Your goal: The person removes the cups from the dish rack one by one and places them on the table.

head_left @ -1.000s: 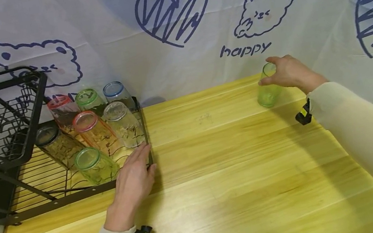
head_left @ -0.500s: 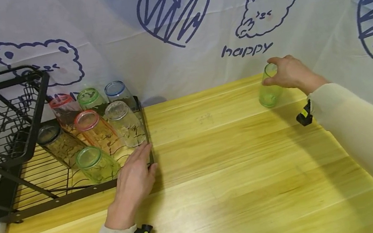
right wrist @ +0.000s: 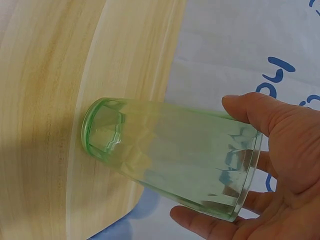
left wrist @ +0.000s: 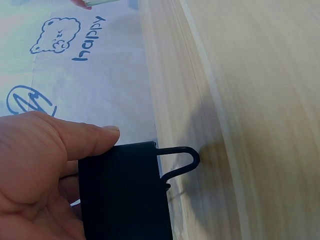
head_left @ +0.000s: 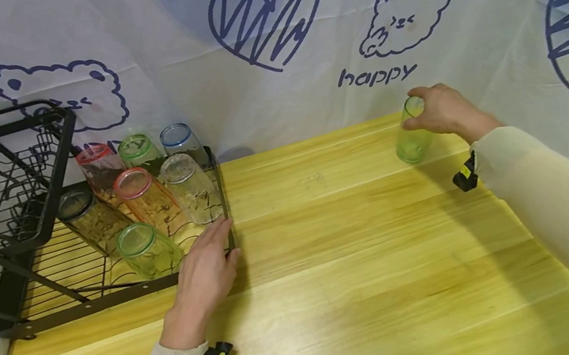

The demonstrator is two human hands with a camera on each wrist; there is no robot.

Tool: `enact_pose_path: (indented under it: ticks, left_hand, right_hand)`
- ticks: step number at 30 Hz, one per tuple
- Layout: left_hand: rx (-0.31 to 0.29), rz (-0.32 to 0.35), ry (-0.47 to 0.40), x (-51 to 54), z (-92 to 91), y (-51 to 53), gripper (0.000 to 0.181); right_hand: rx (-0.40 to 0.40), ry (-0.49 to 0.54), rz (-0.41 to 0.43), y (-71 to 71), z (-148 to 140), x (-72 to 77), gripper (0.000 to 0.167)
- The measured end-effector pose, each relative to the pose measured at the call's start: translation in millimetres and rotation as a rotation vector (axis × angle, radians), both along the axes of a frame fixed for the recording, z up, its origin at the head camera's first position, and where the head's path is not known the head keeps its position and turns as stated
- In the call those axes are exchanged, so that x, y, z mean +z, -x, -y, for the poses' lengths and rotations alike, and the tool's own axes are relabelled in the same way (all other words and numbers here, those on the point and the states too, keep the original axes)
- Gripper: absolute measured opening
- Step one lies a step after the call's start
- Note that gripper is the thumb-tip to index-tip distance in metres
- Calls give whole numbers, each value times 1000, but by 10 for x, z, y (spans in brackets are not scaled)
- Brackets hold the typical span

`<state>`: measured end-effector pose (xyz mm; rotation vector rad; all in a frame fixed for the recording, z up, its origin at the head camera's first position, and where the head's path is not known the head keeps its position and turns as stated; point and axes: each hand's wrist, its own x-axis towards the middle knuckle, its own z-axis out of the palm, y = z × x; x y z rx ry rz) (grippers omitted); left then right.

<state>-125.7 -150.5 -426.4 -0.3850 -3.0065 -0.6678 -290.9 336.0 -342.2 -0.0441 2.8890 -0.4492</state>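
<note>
My right hand (head_left: 441, 109) holds a clear green drinking glass (right wrist: 170, 150) near its top, with the thumb on one side and fingers on the other. The glass (head_left: 410, 142) stands upright at the table's back edge. On the left, my left hand (head_left: 205, 277) grips the front right corner of a black dish rack (head_left: 113, 297). The left wrist view shows the thumb over the rack's black wall (left wrist: 122, 195), with the fingers partly hidden behind it. Just behind that hand, a yellow-green glass (head_left: 145, 252) and a colourless glass (head_left: 191, 189) sit upside down in the rack.
Several more upside-down glasses share the rack, among them an orange one (head_left: 151, 201), a dark grey one (head_left: 93, 223) and a blue-rimmed one (head_left: 183, 144). The rack's upper wire tier (head_left: 1, 185) leans over its left side. A printed cloth (head_left: 273, 105) hangs behind the wooden table (head_left: 330, 257).
</note>
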Motion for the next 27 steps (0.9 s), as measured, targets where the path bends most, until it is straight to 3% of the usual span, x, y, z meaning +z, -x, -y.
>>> enact_pose_path:
  ticks: [27]
  left_hand:
    - [11,15,-1,-14,6,10,61]
  right_hand:
    - [-33,-8,-16,-11,25,-17,90]
